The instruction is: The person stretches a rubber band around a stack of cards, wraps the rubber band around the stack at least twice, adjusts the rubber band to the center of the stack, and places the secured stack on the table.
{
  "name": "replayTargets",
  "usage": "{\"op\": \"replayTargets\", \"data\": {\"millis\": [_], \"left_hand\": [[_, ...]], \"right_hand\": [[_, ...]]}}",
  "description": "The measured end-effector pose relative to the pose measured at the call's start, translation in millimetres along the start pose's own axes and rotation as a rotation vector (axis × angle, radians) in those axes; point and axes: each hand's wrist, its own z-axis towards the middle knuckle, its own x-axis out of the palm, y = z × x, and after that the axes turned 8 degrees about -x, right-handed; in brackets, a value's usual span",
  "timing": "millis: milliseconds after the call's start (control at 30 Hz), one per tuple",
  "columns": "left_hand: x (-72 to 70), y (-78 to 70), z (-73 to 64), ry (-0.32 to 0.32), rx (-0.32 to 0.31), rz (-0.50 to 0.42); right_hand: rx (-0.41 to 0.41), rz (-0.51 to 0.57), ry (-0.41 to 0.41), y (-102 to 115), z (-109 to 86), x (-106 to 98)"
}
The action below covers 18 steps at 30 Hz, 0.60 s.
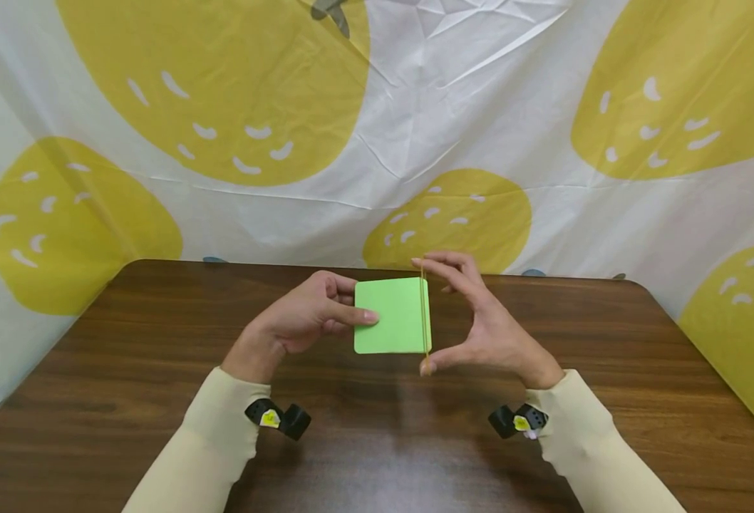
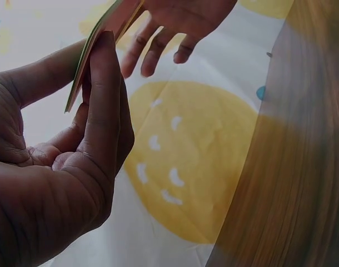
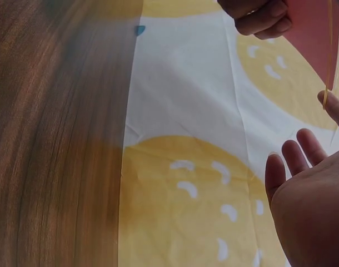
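Observation:
My left hand (image 1: 313, 313) pinches a thin square stack of coloured paper cards (image 1: 390, 324) by its left edge, thumb on the green front and fingers behind. The card corners are rounded, and the back face (image 3: 315, 39) looks pink in the right wrist view. A tan rubber band (image 1: 424, 313) runs in strands across the stack near its right edge. My right hand (image 1: 479, 320) stretches this band between the spread thumb and index fingertips, at the bottom and top of the stack. Its other fingers (image 3: 294, 158) extend loosely, touching nothing.
Beneath both hands lies a dark brown wooden table (image 1: 377, 456). A white cloth (image 1: 274, 221) with large yellow fruit shapes hangs behind its far edge. Each sleeve cuff carries a small black camera, one on the left wrist (image 1: 279, 417) and one on the right (image 1: 518, 420).

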Motion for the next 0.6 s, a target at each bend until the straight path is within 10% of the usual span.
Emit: {"op": "replayTargets", "data": {"millis": [400, 600], "left_hand": [[6.7, -2.8, -1.4, -0.011, 0.005, -0.013], [9.9, -5.1, -1.8, -0.119, 0.059, -0.034]], "right_hand": [[0.032, 0.010, 0.022, 1.2, -0.7, 2.2], [0.057, -0.002, 0.061, -1.1, -1.7, 3.3]]}}
